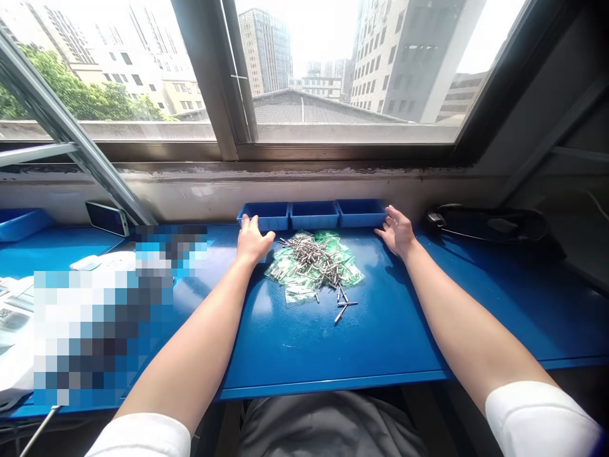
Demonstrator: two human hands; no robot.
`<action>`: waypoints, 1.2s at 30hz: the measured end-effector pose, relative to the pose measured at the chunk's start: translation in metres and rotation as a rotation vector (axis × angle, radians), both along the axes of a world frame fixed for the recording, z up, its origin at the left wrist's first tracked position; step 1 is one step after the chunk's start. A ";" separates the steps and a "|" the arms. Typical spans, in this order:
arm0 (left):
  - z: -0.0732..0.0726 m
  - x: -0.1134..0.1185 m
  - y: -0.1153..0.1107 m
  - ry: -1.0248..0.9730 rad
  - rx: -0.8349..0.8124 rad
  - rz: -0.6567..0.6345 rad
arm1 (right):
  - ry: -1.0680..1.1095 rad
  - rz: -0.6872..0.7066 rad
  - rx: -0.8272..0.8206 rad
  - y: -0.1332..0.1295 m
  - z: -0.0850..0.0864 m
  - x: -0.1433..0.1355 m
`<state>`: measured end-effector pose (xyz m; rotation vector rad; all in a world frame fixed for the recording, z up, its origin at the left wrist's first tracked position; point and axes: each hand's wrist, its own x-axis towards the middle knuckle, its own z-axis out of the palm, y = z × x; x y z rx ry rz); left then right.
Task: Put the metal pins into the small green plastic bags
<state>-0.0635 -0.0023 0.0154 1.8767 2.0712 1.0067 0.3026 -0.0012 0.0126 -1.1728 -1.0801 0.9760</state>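
Three blue plastic bins stand side by side against the wall: a left bin [273, 223], a middle bin [314, 220] and a right bin [363, 219]. My left hand [253, 241] is at the left bin's front corner, fingertips against its front wall and thumb spread away. At the right bin's outer end is my right hand [398, 232], fingers apart and fingertips at or close to the side; contact is hard to tell. Between my arms lies a heap of thin metal pins [316, 257] on clear-green plastic bags [299, 292]. Several loose pins [343, 304] lie in front.
The bins and heap rest on a blue tabletop [304, 355]. A dark bag-like object [495, 225] lies at right. On the left are a phone [108, 218], another blue tray [21, 223], white packaging [16, 317] and a pixelated area. A metal strut [90, 149] slants before the window.
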 end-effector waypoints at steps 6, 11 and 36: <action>0.006 0.005 -0.008 0.029 -0.006 0.049 | -0.185 -0.346 0.031 0.005 -0.002 -0.010; 0.020 0.018 -0.025 0.121 0.211 -0.006 | -0.600 -0.221 0.360 -0.022 0.009 -0.052; 0.013 0.039 -0.043 0.158 -0.154 -0.786 | -1.135 0.442 0.406 -0.053 -0.002 -0.104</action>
